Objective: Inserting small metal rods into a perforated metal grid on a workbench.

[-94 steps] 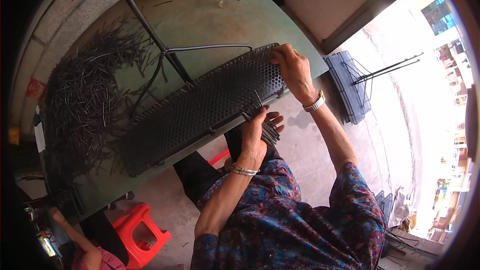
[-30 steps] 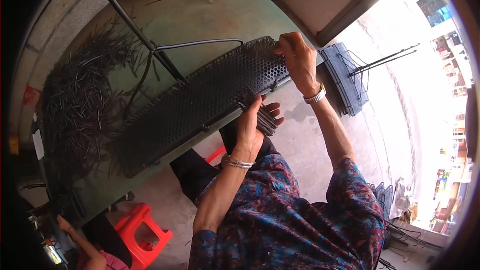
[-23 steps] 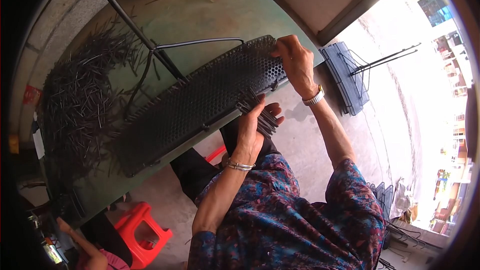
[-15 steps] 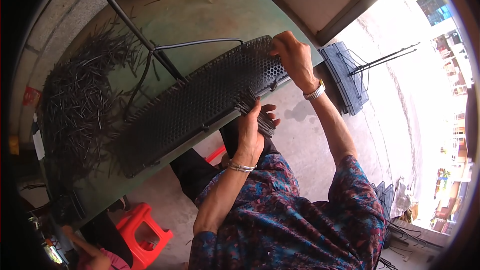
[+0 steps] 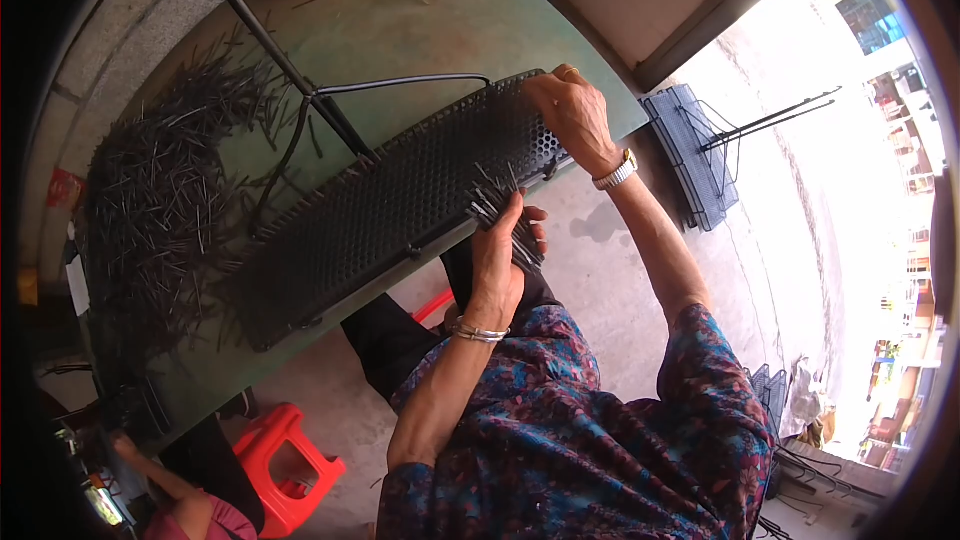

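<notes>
A long black perforated panel lies slantwise across the green table, its upper edge lined with short upright pieces. My left hand is closed around a bundle of thin dark sticks at the panel's near edge; their ends fan out above the thumb. Over the panel's right end, my right hand is bent down with its fingers pressed together at the upper edge. Its fingertips are hidden, so anything pinched there cannot be made out.
Many loose dark sticks are heaped on the table's left. A black metal rod frame rises beyond the panel. Another panel with rods stands off the table's right. A red stool and another person's arm are at lower left.
My right hand has shifted a little left along the panel's upper edge. In my left hand the sticks have fanned out more, with some tips standing higher.
</notes>
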The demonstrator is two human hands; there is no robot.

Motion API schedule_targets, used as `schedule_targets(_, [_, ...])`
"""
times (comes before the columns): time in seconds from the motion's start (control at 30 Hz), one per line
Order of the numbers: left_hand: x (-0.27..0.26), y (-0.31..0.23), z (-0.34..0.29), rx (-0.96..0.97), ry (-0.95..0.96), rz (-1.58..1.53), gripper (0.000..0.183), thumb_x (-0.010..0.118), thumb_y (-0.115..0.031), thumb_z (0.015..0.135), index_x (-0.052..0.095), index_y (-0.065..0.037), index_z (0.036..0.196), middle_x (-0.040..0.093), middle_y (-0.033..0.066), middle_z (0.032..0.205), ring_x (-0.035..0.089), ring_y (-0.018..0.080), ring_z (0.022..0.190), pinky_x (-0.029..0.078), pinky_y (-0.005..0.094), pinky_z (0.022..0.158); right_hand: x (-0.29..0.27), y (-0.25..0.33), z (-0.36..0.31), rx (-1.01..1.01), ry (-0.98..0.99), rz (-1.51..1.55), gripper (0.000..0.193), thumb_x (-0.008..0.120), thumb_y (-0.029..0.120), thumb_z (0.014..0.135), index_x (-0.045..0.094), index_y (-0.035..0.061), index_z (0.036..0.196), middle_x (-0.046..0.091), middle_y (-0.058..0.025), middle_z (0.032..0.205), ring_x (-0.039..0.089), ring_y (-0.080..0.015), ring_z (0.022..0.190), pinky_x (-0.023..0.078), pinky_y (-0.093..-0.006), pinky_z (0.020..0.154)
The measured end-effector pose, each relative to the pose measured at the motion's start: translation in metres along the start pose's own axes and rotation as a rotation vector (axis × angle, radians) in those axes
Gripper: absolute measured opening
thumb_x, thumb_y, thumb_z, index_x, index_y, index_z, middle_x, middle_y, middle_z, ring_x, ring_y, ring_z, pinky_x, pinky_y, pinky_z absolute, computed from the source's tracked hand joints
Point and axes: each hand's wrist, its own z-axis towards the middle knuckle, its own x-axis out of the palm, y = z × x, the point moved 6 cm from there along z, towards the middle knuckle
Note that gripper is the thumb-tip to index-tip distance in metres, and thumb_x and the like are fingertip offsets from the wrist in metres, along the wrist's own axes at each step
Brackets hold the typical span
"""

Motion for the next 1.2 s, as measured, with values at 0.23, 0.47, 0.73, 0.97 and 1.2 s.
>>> schedule_targets(0.23, [0.005,-0.009,-0.004,0.015,-0.016,0.020,0.024,0.066,-0.026,0.093,0.062,-0.009,0.109,0.066,0.0058,0.081,0.060,0.0135,0.065,0.048,0.0282,0.053,-0.004,-0.002,-0.012,0.044,-0.004,-0.084,0.016,0.064,0.021,0.089,0.074,0.0150,0.099,0.063,-0.0082,0.087,0.063,-0.0266,0.077,0.049,-0.0374,0.066])
schedule_targets(0.47, [0.008,-0.010,-0.003,0.057,-0.026,0.066,0.028,0.067,-0.026,0.092,0.062,-0.007,0.111,0.066,0.0065,0.080,0.060,0.0132,0.063,0.048,0.0275,0.052,-0.007,0.001,-0.013,0.052,0.013,-0.053,0.022,0.066,0.026,0.089,0.073,0.0103,0.103,0.064,-0.0092,0.087,0.063,-0.0228,0.075,0.049,-0.0352,0.066])
schedule_targets(0.73, [0.005,-0.004,-0.007,0.027,-0.001,0.212,0.025,0.067,-0.028,0.092,0.065,-0.008,0.108,0.067,0.0066,0.081,0.060,0.0116,0.062,0.044,0.0247,0.049,-0.005,0.033,-0.049,0.340,0.528,0.498,0.019,0.063,0.020,0.091,0.068,0.0019,0.092,0.064,-0.0043,0.069,0.060,-0.0092,0.063,0.048,-0.0269,0.059])
schedule_targets(0.97, [-0.003,0.011,-0.003,-0.025,-0.026,0.173,0.021,0.071,-0.025,0.089,0.066,-0.009,0.101,0.067,0.0060,0.076,0.060,0.0118,0.060,0.045,0.0247,0.047,-0.018,0.018,-0.044,0.124,0.135,0.239,0.014,0.061,0.019,0.092,0.067,0.0069,0.096,0.063,-0.0095,0.077,0.062,-0.0189,0.067,0.047,-0.0331,0.060])
schedule_targets(1.2, [-0.004,0.001,0.000,0.023,-0.040,0.183,0.019,0.069,-0.024,0.091,0.062,-0.009,0.100,0.065,0.0077,0.078,0.060,0.0142,0.064,0.048,0.0263,0.050,0.000,-0.002,-0.008,-0.130,0.173,-0.149,0.007,0.057,0.013,0.090,0.059,0.0148,0.096,0.054,-0.0114,0.088,0.059,-0.0321,0.070,0.046,-0.0424,0.058])
